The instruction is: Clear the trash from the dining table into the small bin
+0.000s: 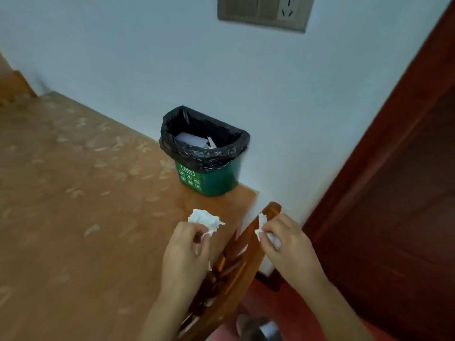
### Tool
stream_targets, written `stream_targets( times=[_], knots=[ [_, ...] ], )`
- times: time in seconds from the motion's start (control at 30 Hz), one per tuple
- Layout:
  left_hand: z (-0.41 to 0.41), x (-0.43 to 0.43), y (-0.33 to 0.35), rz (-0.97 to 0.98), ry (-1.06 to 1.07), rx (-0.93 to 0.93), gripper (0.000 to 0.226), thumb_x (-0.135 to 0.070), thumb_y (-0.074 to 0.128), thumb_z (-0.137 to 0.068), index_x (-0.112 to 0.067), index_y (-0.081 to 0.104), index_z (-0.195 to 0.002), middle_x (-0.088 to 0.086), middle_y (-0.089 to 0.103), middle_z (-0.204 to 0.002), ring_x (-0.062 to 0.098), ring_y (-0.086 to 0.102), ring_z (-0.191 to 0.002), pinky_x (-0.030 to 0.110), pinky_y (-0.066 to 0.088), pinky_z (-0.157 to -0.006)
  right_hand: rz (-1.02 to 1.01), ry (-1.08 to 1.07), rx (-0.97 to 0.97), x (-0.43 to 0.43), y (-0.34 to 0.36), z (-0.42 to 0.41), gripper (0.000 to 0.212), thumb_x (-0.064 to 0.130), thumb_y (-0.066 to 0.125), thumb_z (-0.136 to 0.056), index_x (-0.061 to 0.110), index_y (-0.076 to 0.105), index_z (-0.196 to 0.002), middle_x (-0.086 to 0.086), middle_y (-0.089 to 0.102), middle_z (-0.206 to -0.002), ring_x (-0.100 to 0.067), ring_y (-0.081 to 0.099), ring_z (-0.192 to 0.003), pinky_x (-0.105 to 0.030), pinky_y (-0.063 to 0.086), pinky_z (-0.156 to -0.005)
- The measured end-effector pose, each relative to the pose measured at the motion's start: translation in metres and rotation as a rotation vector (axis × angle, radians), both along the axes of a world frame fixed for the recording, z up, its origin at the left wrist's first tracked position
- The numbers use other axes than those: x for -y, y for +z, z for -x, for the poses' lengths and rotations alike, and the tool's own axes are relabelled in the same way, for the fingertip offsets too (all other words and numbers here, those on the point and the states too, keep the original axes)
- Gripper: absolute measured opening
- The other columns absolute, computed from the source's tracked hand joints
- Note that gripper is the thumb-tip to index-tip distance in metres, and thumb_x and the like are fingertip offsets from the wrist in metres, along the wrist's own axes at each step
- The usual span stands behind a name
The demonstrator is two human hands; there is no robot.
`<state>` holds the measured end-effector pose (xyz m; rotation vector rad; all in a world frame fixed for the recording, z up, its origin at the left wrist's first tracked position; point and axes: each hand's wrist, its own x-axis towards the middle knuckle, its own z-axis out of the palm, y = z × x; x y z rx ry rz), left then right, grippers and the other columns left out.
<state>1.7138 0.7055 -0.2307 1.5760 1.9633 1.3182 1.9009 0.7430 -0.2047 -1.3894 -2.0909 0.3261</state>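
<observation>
Now, taking the bin (209, 166) as landmark: table (73, 193) spreads left of it, bin on its far right corner against the wall. I see white paper already inside. Nearer than the bin, left hand (187, 247) pinches a tissue wad (205, 219); right of that, right hand (285, 238) grips a second tissue (263, 223) above a chair back (246, 254).

The bin (209, 166) stands on the worktop (73, 193), against the wall (270, 107). A chair (236, 262) lies nearer than the bin (slightly right). Paper (190, 140) lies in the bin.
</observation>
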Motion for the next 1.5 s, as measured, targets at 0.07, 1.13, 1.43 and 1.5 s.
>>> stream_targets(
  times=[0.07, 1.13, 1.43, 1.5],
  knots=[
    [-0.001, -0.012, 0.002, 0.004, 0.073, -0.021, 0.020, -0.005, 0.065, -0.078, -0.022, 0.056, -0.075, -0.008, 0.055, -0.075, 0.003, 0.053, -0.072, 0.010, 0.037, -0.061, -0.001, 0.073, 0.001, -0.033, 0.002, 0.004, 0.008, 0.014, 0.065, -0.081, 0.010, 0.059, -0.076, 0.001, 0.053, -0.078, -0.015, 0.052, -0.072, -0.021, 0.038, -0.063],
    [0.025, -0.175, 0.059, -0.126, 0.477, -0.195, 0.010, -0.006, 0.063, -0.081, -0.015, 0.059, -0.082, -0.008, 0.050, -0.079, -0.005, 0.049, -0.071, 0.004, 0.035, -0.061, 0.004, 0.441, -0.065, -0.262, 0.024, 0.050, 0.028, 0.018, 0.059, -0.085, 0.013, 0.059, -0.113, -0.005, 0.059, -0.120, -0.019, 0.053, -0.109, -0.024, 0.037, -0.086],
    [0.052, -0.247, 0.062, -0.001, 0.421, -0.048, 0.008, -0.013, 0.056, -0.087, -0.017, 0.060, -0.092, 0.003, 0.062, -0.092, 0.007, 0.051, -0.073, 0.016, 0.038, -0.060, 0.016, 0.401, -0.082, -0.256, 0.020, 0.040, 0.026, 0.015, 0.063, -0.083, 0.009, 0.062, -0.108, -0.008, 0.062, -0.116, -0.024, 0.055, -0.107, -0.033, 0.043, -0.089],
    [0.053, -0.251, 0.056, 0.107, 0.362, -0.062, 0.021, -0.015, 0.055, -0.088, -0.012, 0.060, -0.108, 0.003, 0.061, -0.102, 0.007, 0.051, -0.079, 0.019, 0.040, -0.064, 0.021, 0.403, -0.081, -0.253, 0.021, 0.040, 0.027, 0.016, 0.062, -0.083, 0.009, 0.062, -0.109, -0.008, 0.062, -0.117, -0.024, 0.055, -0.108, -0.033, 0.043, -0.090]
  ],
)
